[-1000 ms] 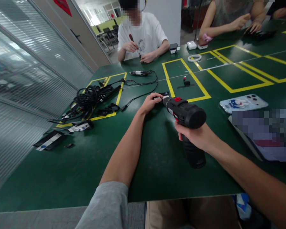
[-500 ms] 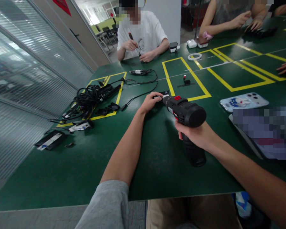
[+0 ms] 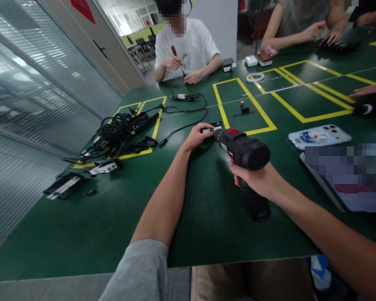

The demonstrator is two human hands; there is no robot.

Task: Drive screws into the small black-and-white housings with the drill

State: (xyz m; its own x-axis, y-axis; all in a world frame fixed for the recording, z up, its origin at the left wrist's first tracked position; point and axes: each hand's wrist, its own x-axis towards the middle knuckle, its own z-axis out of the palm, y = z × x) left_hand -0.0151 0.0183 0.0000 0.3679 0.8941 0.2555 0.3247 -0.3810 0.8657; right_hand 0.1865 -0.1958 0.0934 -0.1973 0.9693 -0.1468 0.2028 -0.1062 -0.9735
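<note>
A black power drill (image 3: pixel 246 148) with red parts is held by its grip in my right hand (image 3: pixel 253 177), its nose pointing away and to the left. My left hand (image 3: pixel 196 136) has its fingers closed on a small dark piece (image 3: pixel 218 124) on the green table, right at the drill's tip. The fingers and the drill nose cover much of that piece, so its shape is unclear. Behind it, inside a yellow taped frame, lie a small black part (image 3: pixel 245 110) and a tiny red one (image 3: pixel 242 103).
A heap of black cables (image 3: pixel 117 129) lies at the left, near a black box with a white label (image 3: pixel 63 187). A phone (image 3: pixel 319 136) is at the right. Across the table (image 3: pixel 113 234), a person (image 3: pixel 188 50) holds a screwdriver; other people's hands rest farther right.
My hands and the drill hold nearly the same place. At the right edge, another person's hand and a black object have come further into view. The person opposite has shifted the screwdriver slightly.
</note>
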